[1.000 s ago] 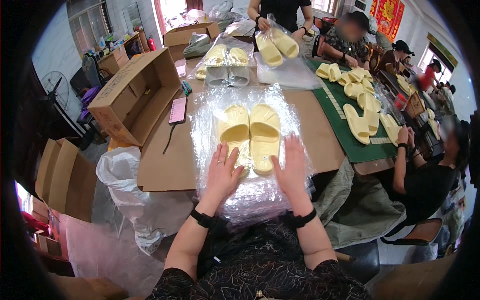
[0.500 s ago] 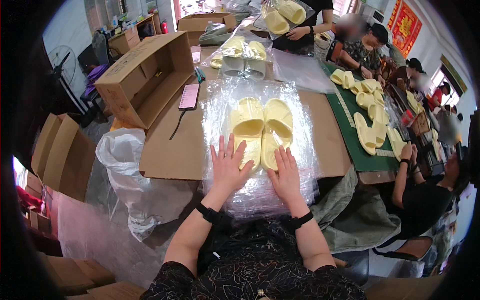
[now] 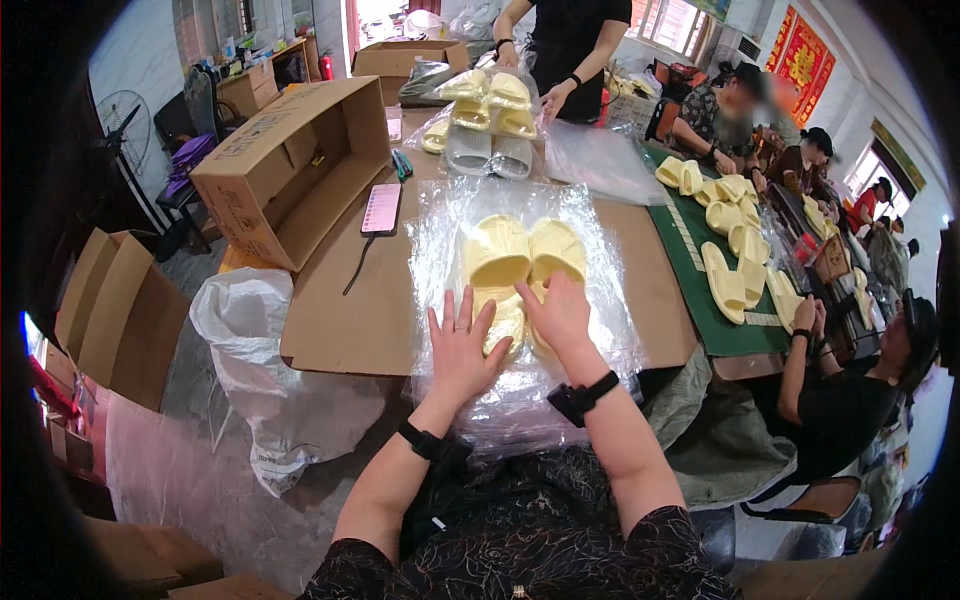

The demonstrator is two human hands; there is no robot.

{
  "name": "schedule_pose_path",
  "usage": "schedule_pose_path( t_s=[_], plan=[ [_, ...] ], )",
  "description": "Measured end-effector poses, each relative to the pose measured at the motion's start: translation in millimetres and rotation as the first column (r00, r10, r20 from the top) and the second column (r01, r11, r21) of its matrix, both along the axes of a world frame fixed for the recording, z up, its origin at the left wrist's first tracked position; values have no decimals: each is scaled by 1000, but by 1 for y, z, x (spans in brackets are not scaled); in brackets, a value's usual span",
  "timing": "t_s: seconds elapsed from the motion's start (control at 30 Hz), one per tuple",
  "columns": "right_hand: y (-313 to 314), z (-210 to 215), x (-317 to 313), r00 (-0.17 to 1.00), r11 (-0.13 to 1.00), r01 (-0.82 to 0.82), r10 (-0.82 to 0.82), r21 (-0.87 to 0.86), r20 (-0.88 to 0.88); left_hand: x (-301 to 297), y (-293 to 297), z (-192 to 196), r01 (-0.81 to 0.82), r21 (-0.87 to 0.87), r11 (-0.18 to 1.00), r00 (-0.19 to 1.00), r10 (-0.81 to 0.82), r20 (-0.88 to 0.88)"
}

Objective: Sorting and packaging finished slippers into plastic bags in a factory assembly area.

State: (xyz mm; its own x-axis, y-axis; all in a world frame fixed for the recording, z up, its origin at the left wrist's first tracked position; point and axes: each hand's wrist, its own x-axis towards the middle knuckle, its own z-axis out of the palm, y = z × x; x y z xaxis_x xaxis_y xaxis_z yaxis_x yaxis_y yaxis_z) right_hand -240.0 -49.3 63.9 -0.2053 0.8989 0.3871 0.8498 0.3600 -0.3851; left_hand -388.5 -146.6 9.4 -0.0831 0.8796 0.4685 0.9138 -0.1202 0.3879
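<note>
A pair of pale yellow slippers point(image 3: 498, 248) lies on a stack of clear plastic bags point(image 3: 600, 330) in front of me, toes pointing away. Shiny film covers the pair; whether it is inside the top bag I cannot tell. My left hand point(image 3: 464, 345) lies flat with spread fingers beside the left slipper's heel, its thumb on the sole. Over the right slipper, just below its strap, rests my right hand point(image 3: 562, 312). Its thumb points left, apart from the other fingers, which are partly hidden. Neither hand grips anything.
Bagged yellow slippers point(image 3: 490, 100) and grey slippers point(image 3: 490, 152) stand beyond the stack. An open carton point(image 3: 290, 170) and a phone point(image 3: 381, 210) are at left. To the right, loose slippers point(image 3: 725, 280) cover a green mat point(image 3: 690, 230); co-workers sit there. Another person point(image 3: 580, 50) stands opposite.
My right hand has moved up the right slipper toward its strap, turning inward. My left hand stays beside the left heel. Across the table, the standing person has set bagged slippers onto the pile.
</note>
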Motion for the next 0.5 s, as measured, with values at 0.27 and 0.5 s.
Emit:
schedule_pose_path(
  t_s=[0.27, 0.5],
  plan=[
    [24, -19, -8, 992, 995, 79, -73, -62, 100, 2, 8, -6, 2, 66, 998, 1000, -2, -2],
    [26, -29, -11, 999, 997, 22, -18, -80, 49, -3, 6, -15, 13, 73, 997, 1000, -12, -12]
  ],
)
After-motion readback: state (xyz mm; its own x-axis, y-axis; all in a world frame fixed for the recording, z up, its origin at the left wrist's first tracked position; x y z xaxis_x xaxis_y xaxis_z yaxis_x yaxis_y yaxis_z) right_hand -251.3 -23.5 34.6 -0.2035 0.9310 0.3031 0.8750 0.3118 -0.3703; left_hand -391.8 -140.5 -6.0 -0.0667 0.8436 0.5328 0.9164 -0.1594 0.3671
